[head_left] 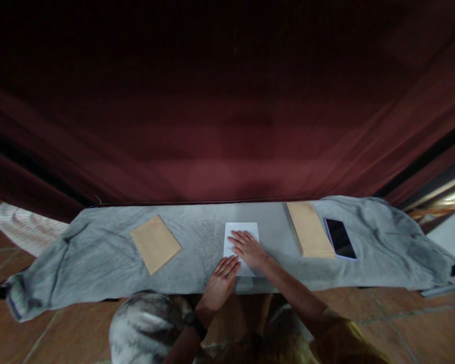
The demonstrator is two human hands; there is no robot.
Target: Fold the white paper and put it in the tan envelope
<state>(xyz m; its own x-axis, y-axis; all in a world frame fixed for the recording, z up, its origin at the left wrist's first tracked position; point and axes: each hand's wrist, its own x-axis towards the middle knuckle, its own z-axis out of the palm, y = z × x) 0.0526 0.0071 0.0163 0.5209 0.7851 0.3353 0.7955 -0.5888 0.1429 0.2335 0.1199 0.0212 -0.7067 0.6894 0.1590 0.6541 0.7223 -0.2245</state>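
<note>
White paper [246,227] lies flat beneath the right hand [249,248], its fingers outstretched, and the left hand [220,284], just beside it, palm down with fingers extended over the sheet's near left edge. Both are above grey cloth [200,227]; a brown packet [156,244] sits well left of the left hand, while a brown paper stack [311,232] and phone [340,238] lie right of the right hand.

Paper [246,226] on cloth [205,230], left of phone [340,238]
</note>
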